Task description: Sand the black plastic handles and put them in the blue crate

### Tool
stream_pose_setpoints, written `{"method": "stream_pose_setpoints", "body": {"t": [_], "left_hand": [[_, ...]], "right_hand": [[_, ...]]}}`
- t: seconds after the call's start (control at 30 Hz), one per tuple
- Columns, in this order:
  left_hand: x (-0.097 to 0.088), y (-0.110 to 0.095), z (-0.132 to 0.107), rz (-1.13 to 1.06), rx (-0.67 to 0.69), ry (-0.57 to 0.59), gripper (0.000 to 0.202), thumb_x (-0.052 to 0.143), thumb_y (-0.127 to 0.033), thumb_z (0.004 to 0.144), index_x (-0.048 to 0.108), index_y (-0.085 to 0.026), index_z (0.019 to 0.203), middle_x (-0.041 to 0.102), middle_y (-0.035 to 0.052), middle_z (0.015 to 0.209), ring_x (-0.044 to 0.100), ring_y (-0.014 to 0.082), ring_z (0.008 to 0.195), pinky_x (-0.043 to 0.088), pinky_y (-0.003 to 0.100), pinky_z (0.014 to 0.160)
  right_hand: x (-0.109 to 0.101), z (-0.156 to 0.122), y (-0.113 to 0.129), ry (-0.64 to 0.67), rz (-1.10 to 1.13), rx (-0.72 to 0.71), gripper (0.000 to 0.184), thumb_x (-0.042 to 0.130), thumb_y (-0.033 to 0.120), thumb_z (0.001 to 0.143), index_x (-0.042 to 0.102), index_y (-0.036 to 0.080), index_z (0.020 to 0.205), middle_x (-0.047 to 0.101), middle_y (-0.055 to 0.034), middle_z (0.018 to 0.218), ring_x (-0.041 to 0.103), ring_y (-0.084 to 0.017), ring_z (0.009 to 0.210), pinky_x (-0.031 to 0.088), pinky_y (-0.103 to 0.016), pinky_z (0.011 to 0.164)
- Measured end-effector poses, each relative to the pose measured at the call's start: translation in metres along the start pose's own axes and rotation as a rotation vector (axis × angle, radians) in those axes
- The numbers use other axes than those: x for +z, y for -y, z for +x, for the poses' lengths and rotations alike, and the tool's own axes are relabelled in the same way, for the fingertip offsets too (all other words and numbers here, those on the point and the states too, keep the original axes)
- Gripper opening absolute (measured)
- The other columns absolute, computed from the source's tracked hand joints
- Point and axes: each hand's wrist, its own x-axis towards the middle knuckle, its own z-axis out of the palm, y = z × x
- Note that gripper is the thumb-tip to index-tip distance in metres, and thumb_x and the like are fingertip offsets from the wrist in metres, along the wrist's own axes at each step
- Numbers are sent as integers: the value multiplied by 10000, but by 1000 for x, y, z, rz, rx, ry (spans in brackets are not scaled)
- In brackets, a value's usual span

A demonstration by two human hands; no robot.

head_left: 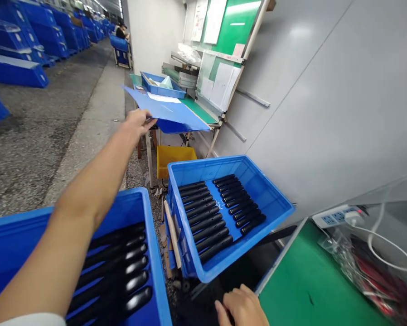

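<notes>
Fingers, left hand: clenched, as far as my feed shows, on the near edge of a blue plastic folder.

Fingers, right hand: loosely curled at the bottom edge of the frame, just beside the corner of a green-topped bench; I cannot tell whether they hold anything.

Folder position: upper middle of the frame, tilted, above the near end of a far workbench.

Centre crate: a blue plastic crate sits tilted in my view, just right of frame centre, below the folder. It carries two rows of black moulded bars, lying side by side.

Lower left crate: a second blue plastic crate, partly under my left forearm, with glossy black bars in a row.

Lower right: a power strip and a white cable on a shelf above the bench.

Beyond the folder: a blue tray on the far workbench, with a yellow bin beneath.

Upper left: stacked blue crates along the aisle; a seated co-worker, too far off for detail.
</notes>
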Motion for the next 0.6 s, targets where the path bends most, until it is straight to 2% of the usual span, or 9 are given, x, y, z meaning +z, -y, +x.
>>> {"method": "stream_pose_setpoints", "body": {"t": [0.1,0.17,0.23,0.33,0.4,0.47,0.53,0.6], "left_hand": [[21,-19,-72,200,204,200,374,605,-288,947,617,-151,1294,635,110,1236,608,275,1125,488,521,1010],[29,-23,-133,352,363,332,470,588,-229,891,622,-211,1359,629,79,1276,544,330,1219,367,552,1133],[31,-22,-193,501,508,471,605,571,-228,866,543,-283,1468,562,62,1383,474,360,1298,271,527,1197],[34,-11,-268,723,640,703,659,539,-244,875,474,-249,1530,519,133,1422,465,394,1288,284,533,1174],[37,2,-306,869,675,841,657,513,-218,875,470,-194,1530,531,201,1385,492,416,1242,352,563,1103],[43,17,-335,1007,691,963,649,502,-186,872,472,-181,1521,551,233,1338,523,417,1202,420,562,1016],[47,32,-355,1128,706,1083,623,525,-175,873,491,-190,1495,570,231,1302,546,401,1182,465,533,957],[51,44,-365,1234,717,1201,573,582,-208,887,513,-183,1455,580,210,1292,574,365,1157,496,505,927]], "right_hand": [[-24,5,16,4,26,60,345,445,321,1000,522,236,675,634,29,663,626,-164,657,367,-331,763],[-35,6,23,4,32,89,360,426,327,1016,537,231,687,643,24,681,627,-162,675,362,-335,781],[-41,8,27,2,27,106,371,418,325,1025,552,225,694,652,14,693,623,-162,676,363,-338,761],[-45,10,30,2,9,112,362,436,320,1030,580,213,716,657,12,708,621,-161,685,401,-333,760],[-45,11,31,2,-6,115,343,469,326,1032,602,194,744,652,14,723,624,-161,704,453,-338,790],[-46,11,32,-5,-24,123,330,511,349,1031,617,172,773,647,13,746,630,-158,729,499,-355,818],[-46,11,33,-20,-45,140,320,546,376,1023,628,159,803,650,8,775,640,-155,756,526,-372,842],[-46,10,34,-39,-64,156,308,566,392,1017,637,155,833,657,1,805,649,-155,777,541,-377,845]]}}
